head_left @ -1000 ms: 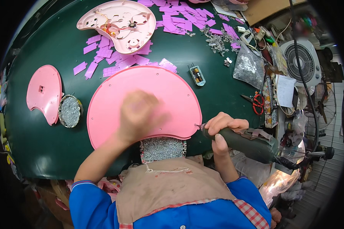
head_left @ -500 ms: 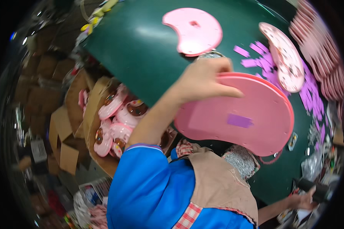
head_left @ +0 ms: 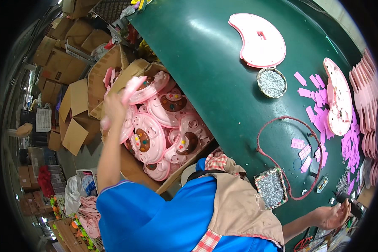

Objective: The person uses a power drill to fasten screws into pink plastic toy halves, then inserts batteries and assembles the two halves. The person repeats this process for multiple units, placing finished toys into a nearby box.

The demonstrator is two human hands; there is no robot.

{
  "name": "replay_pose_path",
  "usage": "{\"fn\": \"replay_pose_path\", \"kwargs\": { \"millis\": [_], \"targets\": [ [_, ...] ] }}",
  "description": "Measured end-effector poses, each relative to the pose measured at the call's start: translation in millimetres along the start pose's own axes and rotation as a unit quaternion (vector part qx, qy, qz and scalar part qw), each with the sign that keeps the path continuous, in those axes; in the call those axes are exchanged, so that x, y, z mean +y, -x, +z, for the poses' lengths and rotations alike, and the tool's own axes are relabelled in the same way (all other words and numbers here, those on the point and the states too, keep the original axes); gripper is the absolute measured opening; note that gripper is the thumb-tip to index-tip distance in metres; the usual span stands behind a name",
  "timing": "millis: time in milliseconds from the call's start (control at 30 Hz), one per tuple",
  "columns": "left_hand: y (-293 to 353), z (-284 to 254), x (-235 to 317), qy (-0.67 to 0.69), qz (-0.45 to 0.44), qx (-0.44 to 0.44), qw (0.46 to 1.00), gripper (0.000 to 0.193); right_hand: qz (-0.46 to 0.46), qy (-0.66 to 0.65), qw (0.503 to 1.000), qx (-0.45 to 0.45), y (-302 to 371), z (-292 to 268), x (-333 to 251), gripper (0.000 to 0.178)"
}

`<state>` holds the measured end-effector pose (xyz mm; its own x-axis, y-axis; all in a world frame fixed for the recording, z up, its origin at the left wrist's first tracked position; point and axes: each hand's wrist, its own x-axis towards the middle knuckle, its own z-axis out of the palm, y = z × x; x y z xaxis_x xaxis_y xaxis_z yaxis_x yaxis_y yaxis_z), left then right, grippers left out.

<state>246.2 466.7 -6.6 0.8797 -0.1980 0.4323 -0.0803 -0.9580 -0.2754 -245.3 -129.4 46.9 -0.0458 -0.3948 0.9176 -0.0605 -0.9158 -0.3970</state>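
My left hand (head_left: 114, 110), blurred by motion, is closed on a glossy pink plastic shell (head_left: 133, 87), seen nearly edge-on. It is over a cardboard box (head_left: 134, 167) of pink curved shells (head_left: 145, 138) with brown patches and small stars. My right hand (head_left: 334, 216) is at the table's right edge, its fingers curled against a black cylindrical tool (head_left: 356, 208). A pale pink crescent-shaped panel (head_left: 262, 40) lies at the back of the green table (head_left: 197, 54). Farther right is another crescent shell (head_left: 338, 98), its inner side up.
A round bowl (head_left: 272, 83) and a square tray (head_left: 271, 189) hold small metal screws. Purple strips (head_left: 321, 122) lie scattered beside a dark red cord loop (head_left: 259, 150). Pink shells (head_left: 364, 96) stand stacked at the right. Open cartons (head_left: 73, 136) crowd the left floor.
My left hand has moved left from the table to the box, taking the pink shell along. The view has shifted, uncovering the cord loop and screw containers. My right hand stays by the black tool.
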Motion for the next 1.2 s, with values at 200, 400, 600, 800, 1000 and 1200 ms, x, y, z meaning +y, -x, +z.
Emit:
{"fn": "replay_pose_path", "kwargs": {
  "millis": [200,400,600,800,1000,1200],
  "targets": [
    [177,98,82,0.131,0.111,-0.254,0.952,0.077,0.098,0.001,0.994,-0.037,8,9,-8,0.028],
    [79,122,124,0.375,-0.032,-0.183,0.908,0.035,0.168,0.007,0.981,-0.092,16,37,2,0.029],
    [-119,84,206,0.552,-0.003,0.107,0.827,0.022,0.520,0.004,0.845,-0.128,14,96,68,0.052],
    [-209,17,379,0.382,0.396,0.058,0.833,0.068,0.597,0.080,0.778,-0.176,37,147,162,0.094],
    [-234,14,503,0.217,0.624,0.035,0.750,0.084,0.639,-0.074,0.762,-0.075,42,124,145,0.022],
    [-221,-5,495,0.302,0.579,-0.069,0.755,0.084,0.522,0.010,0.840,-0.146,74,11,36,0.044]
  ]
}}
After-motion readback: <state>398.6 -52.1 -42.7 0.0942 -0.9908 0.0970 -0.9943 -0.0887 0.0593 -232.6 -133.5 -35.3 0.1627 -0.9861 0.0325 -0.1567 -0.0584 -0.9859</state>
